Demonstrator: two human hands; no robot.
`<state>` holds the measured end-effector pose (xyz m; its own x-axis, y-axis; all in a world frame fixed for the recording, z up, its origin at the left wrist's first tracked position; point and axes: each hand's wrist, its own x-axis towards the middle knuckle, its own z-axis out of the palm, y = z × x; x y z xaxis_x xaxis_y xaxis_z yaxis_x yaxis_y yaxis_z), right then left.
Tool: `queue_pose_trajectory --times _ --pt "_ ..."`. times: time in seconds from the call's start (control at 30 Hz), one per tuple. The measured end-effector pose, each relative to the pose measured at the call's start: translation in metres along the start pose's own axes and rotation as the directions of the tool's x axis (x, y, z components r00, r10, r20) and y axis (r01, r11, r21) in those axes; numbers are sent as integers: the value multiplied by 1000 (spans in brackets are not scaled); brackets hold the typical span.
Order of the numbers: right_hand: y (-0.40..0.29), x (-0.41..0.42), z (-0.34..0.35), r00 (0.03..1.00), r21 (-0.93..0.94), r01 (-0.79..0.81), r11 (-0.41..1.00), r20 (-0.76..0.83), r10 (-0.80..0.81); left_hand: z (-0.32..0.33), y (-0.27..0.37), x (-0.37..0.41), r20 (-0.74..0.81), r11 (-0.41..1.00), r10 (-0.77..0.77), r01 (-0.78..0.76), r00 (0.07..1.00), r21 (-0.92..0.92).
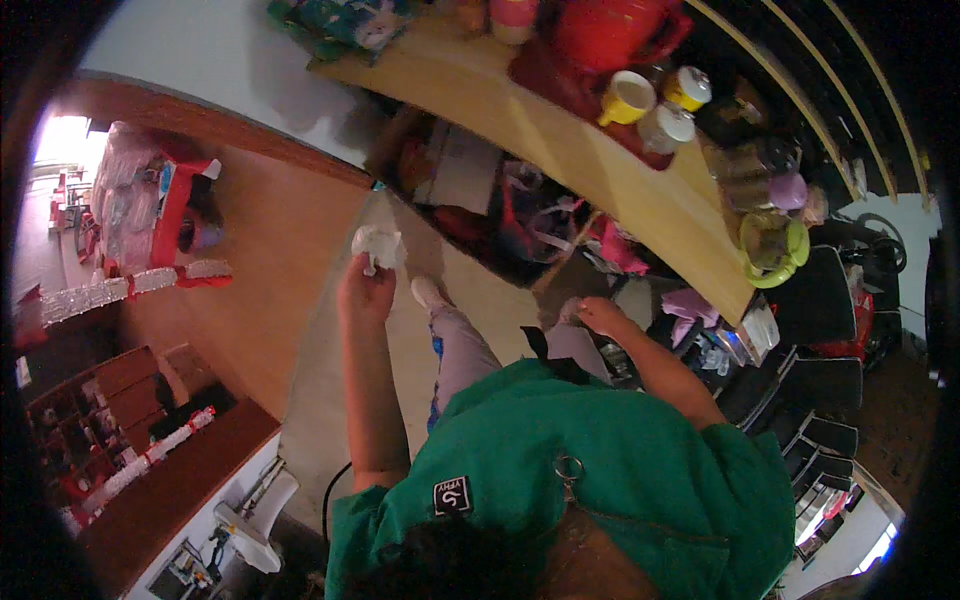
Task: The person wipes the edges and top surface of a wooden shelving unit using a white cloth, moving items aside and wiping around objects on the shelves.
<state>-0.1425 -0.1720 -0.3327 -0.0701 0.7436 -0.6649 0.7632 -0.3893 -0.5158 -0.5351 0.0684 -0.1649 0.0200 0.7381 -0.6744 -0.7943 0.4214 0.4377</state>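
My left hand (369, 289) is held out over the floor with a small, whitish, crumpled piece (377, 246) pinched in its fingers. It could be thin plastic or tissue; the blur does not settle which. Below the edge of the wooden countertop (592, 191), my right hand (606, 318) hangs at my right side, in front of my leg. Its fingers are partly bent, and whether they hold anything small cannot be made out.
Cups (628, 97), glass jars (667, 129) and a red pitcher (611, 34) stand on the countertop, with a green basket (775, 249) at its end. Packed open shelves (465, 169) lie beneath. Black chairs (814, 304) line the right; a brown-topped counter (187, 465) is at left.
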Motion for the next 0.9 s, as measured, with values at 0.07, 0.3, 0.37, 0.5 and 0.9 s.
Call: queue_pose_trajectory --times 0.07,0.3,0.37,0.5,0.9 --pt "-4 23 14 995 106 -95 990 -17 97 -27 38 24 97 1000 -13 12 995 7" --pt "-28 147 100 844 691 -423 586 66 532 -83 115 119 -26 969 -184 186 982 164" --pt "-60 168 96 745 819 -450 356 125 655 -91 119 155 23 961 -206 198 978 193" --pt "-41 204 103 579 464 -708 532 -49 814 -135 98 247 19 855 -278 238 960 461" --pt "194 253 155 136 401 -810 428 -581 802 -111 -52 391 -114 -156 -111 96 987 983"
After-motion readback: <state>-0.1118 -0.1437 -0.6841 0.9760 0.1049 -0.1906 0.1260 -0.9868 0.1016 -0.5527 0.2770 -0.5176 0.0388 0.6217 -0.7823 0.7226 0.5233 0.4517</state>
